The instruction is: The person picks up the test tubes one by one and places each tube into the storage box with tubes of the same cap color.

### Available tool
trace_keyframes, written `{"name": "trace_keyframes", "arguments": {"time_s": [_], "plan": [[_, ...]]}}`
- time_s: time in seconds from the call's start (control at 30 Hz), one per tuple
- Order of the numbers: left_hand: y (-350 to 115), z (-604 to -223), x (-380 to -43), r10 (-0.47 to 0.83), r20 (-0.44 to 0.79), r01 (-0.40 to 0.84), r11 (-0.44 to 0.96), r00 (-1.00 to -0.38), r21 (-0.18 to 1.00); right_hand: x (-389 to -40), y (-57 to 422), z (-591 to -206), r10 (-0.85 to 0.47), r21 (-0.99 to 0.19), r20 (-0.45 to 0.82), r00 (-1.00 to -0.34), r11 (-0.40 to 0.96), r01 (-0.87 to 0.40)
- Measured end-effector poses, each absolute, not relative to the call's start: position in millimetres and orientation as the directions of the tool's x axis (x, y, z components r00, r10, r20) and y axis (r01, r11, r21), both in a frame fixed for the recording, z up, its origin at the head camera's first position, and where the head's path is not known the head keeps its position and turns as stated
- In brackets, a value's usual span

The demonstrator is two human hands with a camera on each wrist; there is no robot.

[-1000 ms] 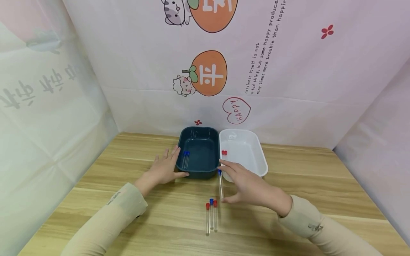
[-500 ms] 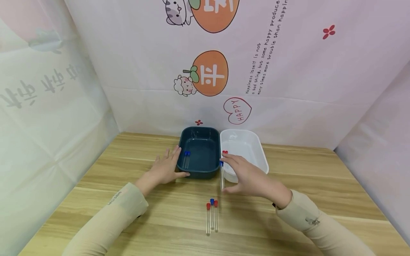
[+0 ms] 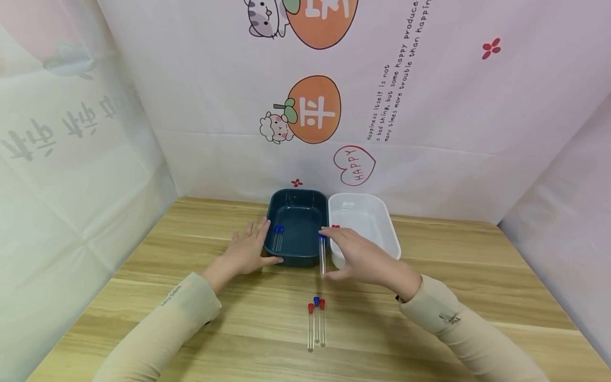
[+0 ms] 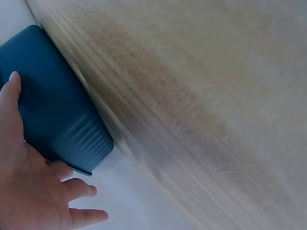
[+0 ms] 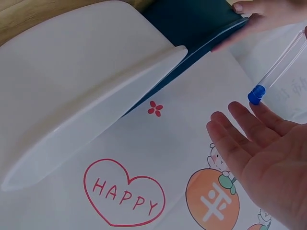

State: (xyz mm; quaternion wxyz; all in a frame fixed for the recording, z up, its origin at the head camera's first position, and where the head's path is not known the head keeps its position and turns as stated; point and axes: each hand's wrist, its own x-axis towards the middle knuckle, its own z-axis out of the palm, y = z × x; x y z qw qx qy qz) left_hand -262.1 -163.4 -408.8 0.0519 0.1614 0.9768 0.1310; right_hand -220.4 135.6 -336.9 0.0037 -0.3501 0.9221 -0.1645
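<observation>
My right hand point(image 3: 365, 258) pinches a clear test tube point(image 3: 322, 257) with a blue stopper lengthwise, thumb at its bottom end and a fingertip at the stopper point(image 5: 257, 95). The tube stands out in front of the dark blue bin's right front corner. My left hand point(image 3: 245, 253) rests against that dark blue bin point(image 3: 302, 220), its fingers along the left wall and its thumb at the front. Inside, at the left, lie two blue-stoppered test tubes point(image 3: 279, 241). Red stoppers point(image 3: 335, 227) show in the white bin point(image 3: 369, 228), partly behind my right hand.
On the wooden table point(image 3: 229, 329), in front of the bins, lie three test tubes: a blue-stoppered one point(image 3: 316, 321) between two with red stoppers. The bins stand side by side against a printed cloth backdrop point(image 3: 429, 170); cloth also hangs at both sides.
My right hand has carried the blue-stoppered test tube away from me and then left, from the white bin's front corner to the dark blue bin's. My left hand has stayed in place.
</observation>
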Motion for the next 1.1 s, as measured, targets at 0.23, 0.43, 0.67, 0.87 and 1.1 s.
{"name": "trace_keyframes", "arguments": {"time_s": [0.23, 0.43, 0.67, 0.87, 1.1], "plan": [[-163.9, -408.7, -262.2, 0.326, -0.068, 0.296, 0.915, -0.943, 0.275, -225.5, 124.6, -337.2, -0.649, -0.314, 0.126, -0.750, 0.692, -0.651], [-164.6, -410.8, -264.4, 0.321, -0.065, 0.293, 0.918, -0.945, 0.268, -230.1, 116.2, -339.6, -0.647, -0.304, 0.152, -0.747, 0.688, -0.658], [-164.1, -411.4, -265.1, 0.318, -0.057, 0.293, 0.918, -0.946, 0.266, -237.6, 107.8, -342.7, -0.640, -0.329, 0.170, -0.750, 0.680, -0.655], [-163.4, -411.9, -266.5, 0.322, -0.049, 0.299, 0.919, -0.946, 0.259, -244.4, 101.4, -343.9, -0.642, -0.329, 0.192, -0.742, 0.671, -0.665], [-164.2, -411.4, -266.2, 0.324, -0.040, 0.304, 0.918, -0.945, 0.253, -249.4, 90.0, -342.4, -0.638, -0.346, 0.183, -0.748, 0.671, -0.656]]}}
